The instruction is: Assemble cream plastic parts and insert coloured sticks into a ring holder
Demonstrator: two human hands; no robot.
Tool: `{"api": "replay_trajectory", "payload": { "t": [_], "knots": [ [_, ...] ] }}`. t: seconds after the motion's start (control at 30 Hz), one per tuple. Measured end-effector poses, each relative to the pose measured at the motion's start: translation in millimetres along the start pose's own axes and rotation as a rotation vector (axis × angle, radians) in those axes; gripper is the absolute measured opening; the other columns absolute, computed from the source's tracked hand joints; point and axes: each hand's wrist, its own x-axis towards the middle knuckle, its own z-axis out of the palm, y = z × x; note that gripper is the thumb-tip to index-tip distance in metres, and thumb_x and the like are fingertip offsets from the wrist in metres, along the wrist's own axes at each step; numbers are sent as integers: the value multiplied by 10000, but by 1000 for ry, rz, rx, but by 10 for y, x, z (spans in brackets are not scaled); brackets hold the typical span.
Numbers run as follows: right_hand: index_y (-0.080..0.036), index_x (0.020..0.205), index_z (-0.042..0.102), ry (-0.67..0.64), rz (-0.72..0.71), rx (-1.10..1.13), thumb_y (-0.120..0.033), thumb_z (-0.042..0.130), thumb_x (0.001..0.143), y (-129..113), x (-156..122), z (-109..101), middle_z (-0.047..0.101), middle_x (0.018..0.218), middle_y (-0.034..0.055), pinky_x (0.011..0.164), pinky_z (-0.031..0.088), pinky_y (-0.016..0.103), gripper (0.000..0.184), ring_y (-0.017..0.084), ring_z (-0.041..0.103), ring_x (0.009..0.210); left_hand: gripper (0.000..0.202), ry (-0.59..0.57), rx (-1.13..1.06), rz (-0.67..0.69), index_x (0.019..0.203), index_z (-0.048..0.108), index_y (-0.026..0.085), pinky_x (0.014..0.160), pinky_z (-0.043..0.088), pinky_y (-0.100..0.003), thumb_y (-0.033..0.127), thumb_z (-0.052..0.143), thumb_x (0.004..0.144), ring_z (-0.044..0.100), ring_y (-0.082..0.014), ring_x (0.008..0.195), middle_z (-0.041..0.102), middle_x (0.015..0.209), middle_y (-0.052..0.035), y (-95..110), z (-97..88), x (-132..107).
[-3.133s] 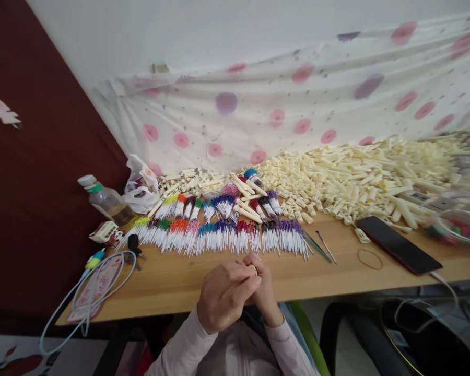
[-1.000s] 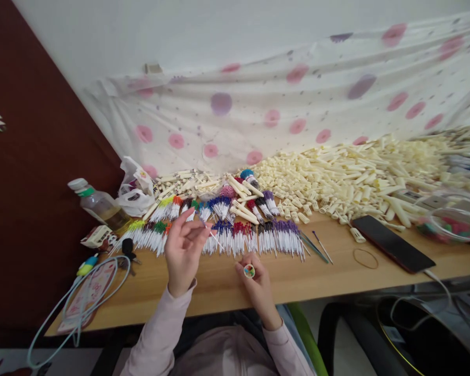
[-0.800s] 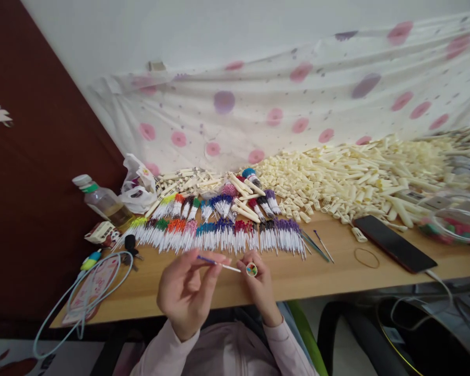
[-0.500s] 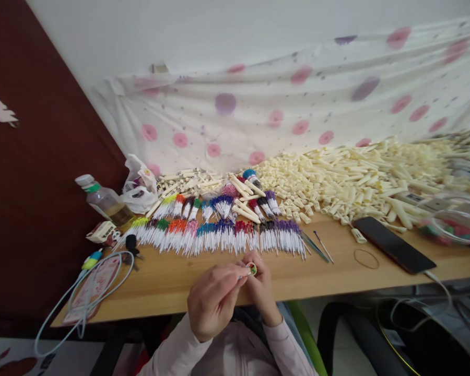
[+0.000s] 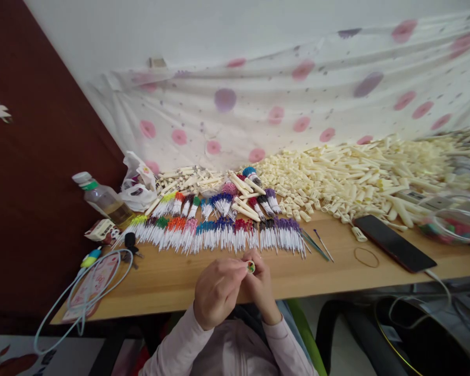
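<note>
My right hand point(image 5: 259, 282) is closed round a pale pen barrel point(image 5: 251, 267), its round open end turned up toward me. Green and orange-red bits show inside the opening. My left hand point(image 5: 219, 287) has thumb and fingers pinched together right at the rim; whatever lies between the fingertips is hidden. Just beyond both hands, a long row of pen refills point(image 5: 206, 238) with white tubes and coloured ends lies sorted by colour. Smaller refill bundles point(image 5: 222, 205) sit behind it. A single refill point(image 5: 323, 245) with a dark blue end and tweezers point(image 5: 315, 246) lie to the right.
A large heap of cream pen parts point(image 5: 348, 172) covers the table's back right. A black phone point(image 5: 394, 243) and a rubber band point(image 5: 366, 257) lie at right. A bottle point(image 5: 105, 201), plastic bag point(image 5: 138, 183), keys point(image 5: 131, 243) and a looped cable point(image 5: 72, 284) crowd the left.
My left hand has turned slightly and shifted right, its fingertips now against the rim of the pen barrel. My right hand keeps its hold almost in place.
</note>
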Motion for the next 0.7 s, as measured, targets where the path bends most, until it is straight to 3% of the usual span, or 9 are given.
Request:
{"api": "replay_trajectory", "payload": {
  "t": [0.5, 0.7],
  "knots": [
    [-196, 618, 464, -14, 6, -21, -327, 633, 822, 49, 24, 0, 436, 653, -36, 604, 321, 253, 295, 137, 403, 631, 370, 36, 9, -85, 1129, 582, 188, 758, 567, -341, 5, 618, 809, 647, -169, 812, 691, 859, -55, 56, -65, 123],
    [-197, 589, 427, -2, 7, -33, -322, 625, 822, 36, 22, 3, 404, 635, -40, 592, 303, 251, 331, 135, 381, 620, 345, -41, 57, -83, 1094, 599, 177, 782, 540, -346, 3, 627, 798, 630, -175, 821, 696, 856, -55, 54, -69, 213]
  ]
}}
